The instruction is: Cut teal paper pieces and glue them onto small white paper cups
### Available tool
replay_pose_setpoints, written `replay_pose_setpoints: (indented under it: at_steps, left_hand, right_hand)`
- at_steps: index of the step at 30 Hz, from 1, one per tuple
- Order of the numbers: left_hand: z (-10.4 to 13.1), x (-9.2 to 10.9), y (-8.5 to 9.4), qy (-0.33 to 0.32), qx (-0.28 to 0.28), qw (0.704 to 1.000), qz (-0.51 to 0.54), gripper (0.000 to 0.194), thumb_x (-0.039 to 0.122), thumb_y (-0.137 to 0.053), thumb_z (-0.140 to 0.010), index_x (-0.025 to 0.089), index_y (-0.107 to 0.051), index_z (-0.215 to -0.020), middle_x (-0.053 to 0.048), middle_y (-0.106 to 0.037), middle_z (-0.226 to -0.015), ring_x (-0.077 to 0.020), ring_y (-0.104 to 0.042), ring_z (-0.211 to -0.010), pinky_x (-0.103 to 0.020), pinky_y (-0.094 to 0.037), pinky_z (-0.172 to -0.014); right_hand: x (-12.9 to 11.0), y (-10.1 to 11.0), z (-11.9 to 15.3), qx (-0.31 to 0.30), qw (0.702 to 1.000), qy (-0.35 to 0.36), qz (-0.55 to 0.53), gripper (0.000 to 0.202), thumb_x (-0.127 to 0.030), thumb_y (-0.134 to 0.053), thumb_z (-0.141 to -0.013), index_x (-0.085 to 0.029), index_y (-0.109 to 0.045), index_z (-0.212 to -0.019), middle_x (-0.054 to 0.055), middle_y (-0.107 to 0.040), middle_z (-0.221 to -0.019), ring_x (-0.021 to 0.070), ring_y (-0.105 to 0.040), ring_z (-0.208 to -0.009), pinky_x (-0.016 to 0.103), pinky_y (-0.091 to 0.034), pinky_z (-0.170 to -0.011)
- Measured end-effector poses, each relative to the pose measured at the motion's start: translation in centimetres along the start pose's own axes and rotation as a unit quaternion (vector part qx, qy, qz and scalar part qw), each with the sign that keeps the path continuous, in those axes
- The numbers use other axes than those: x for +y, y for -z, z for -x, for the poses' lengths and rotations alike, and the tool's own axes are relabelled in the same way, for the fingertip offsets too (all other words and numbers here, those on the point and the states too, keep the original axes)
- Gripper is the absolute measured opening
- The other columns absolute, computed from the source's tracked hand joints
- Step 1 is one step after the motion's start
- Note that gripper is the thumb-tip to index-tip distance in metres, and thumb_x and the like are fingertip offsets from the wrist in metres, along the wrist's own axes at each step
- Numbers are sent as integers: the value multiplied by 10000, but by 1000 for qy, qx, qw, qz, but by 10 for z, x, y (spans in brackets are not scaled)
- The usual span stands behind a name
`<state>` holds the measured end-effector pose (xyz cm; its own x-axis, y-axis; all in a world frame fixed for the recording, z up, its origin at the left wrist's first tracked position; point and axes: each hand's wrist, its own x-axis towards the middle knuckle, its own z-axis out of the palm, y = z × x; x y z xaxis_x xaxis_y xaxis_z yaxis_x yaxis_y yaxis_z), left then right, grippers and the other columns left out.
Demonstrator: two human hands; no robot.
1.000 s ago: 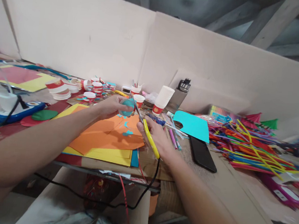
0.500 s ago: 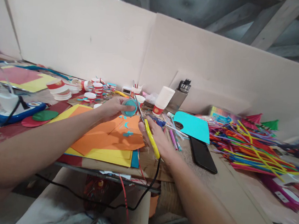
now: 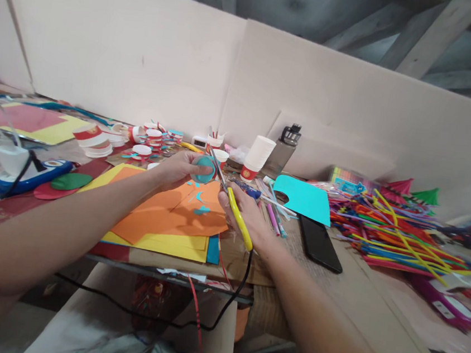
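- While the left hand (image 3: 179,169) pinches a small round teal paper disc (image 3: 203,170) in closed fingers, it holds it just above the orange paper sheets (image 3: 168,214) on the cluttered worktable (image 3: 357,301).
- The right hand (image 3: 245,214) grips yellow-handled scissors (image 3: 232,204), fingers wrapped around the handles, blades at the disc's right edge.
- Teal paper scraps (image 3: 200,209) lie on the orange sheets.
- A black phone (image 3: 319,242) lies to the right, beside a teal card sheet (image 3: 304,198).

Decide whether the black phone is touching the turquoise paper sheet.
Touching: in the head view, the turquoise paper sheet overlaps the black phone at its far end, with no gap.
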<state>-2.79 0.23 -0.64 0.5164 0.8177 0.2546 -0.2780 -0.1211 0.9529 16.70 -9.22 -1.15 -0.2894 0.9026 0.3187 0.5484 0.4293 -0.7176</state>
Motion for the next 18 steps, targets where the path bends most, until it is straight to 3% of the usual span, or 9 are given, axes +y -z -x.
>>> replay_pose_setpoints:
  at_steps: [12, 18]
  left_hand:
    - [0, 3, 4, 5, 4, 1000, -15, 293, 293, -872, -547, 111, -760, -749, -71, -709, -727, -131, -603, -660, -248, -442, -663]
    - [-1, 1, 3, 0, 2, 1000, 7, 284, 291, -861, -582, 116, -756, -779, -63, -703, -738, -121, -591, -646, -242, -443, -656]
  right_hand:
    - [-3, 2, 0, -6, 1000, 18, 0, 403, -600, -470, -889, -207, -497, -801, -12, -498, -690, 136, -466, -675, 250, -370, -589]
    - [-3, 1, 0, 20, 999, 24, 22, 418, -596, -480, -887, -198, -492, -762, -19, -489, -684, 131, -449, -677, 250, -349, -609]
